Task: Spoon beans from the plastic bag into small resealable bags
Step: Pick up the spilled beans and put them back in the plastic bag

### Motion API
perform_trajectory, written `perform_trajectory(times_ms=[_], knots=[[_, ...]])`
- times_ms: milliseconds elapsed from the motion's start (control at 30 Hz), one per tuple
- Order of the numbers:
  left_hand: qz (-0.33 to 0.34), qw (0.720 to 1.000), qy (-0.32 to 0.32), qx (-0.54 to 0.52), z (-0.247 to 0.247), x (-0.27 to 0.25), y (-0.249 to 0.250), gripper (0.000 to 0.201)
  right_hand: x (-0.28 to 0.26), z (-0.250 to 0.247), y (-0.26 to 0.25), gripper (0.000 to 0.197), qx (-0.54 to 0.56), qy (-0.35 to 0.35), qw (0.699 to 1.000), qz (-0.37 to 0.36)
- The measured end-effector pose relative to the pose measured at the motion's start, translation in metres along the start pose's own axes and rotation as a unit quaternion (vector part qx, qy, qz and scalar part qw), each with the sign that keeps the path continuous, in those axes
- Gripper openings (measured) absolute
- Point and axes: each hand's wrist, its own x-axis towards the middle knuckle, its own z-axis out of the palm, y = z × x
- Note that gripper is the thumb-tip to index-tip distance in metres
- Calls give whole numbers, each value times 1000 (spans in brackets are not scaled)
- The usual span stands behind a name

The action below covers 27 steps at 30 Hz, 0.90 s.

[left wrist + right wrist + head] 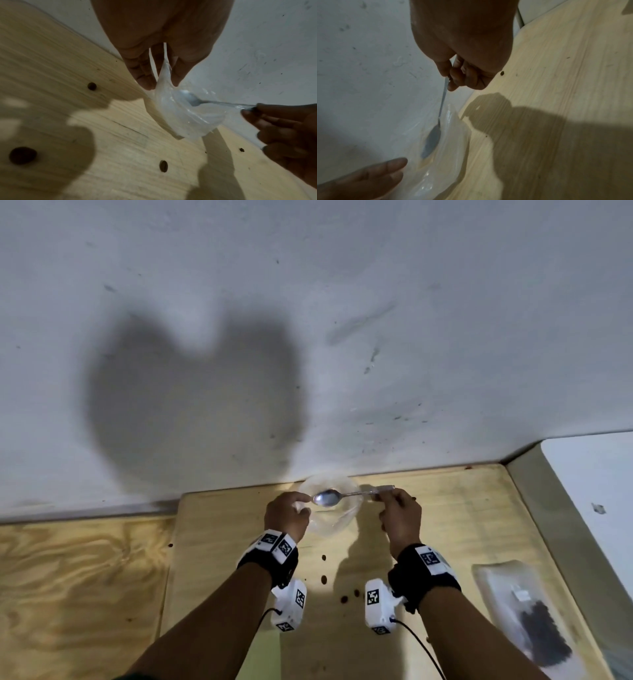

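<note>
A clear plastic bag (337, 517) (187, 119) (447, 155) hangs open above the wooden table near the wall. My left hand (287, 513) (159, 75) pinches its left rim between thumb and fingers. My right hand (399, 517) (462, 75) grips the handle of a metal spoon (330, 497) (193, 100) (431, 142), whose bowl sits inside the bag's mouth and looks empty. No beans show inside this bag. A small resealable bag (527, 621) with dark beans in it lies flat at the right of the table.
Several loose beans (323, 578) (163, 166) lie scattered on the wooden table (445, 542) between my wrists. A white wall (308, 337) rises just behind the bag. A white surface (599, 491) borders the table on the right.
</note>
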Motion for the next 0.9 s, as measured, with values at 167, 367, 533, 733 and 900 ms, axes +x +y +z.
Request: perform_trajectory(times_ms=[167,367,533,733,900], knots=[[-3,1000,31,6,-2,0,1,20,8,-58,-12,17,96,144,985,2],[-21,996,76,-35,-11,-8,-1,24,31,-118,19,18,-22,165,981,99],[-28,995,78,-51,-10,-8,-5,24,52,-123,55,19,-126,99,977,141],[-28,994,93,-55,-17,-13,-8,21,50,-124,34,24,-173,121,967,145],[-30,992,106,-67,-28,-16,-22,21,43,-97,-4,18,-263,62,963,15]])
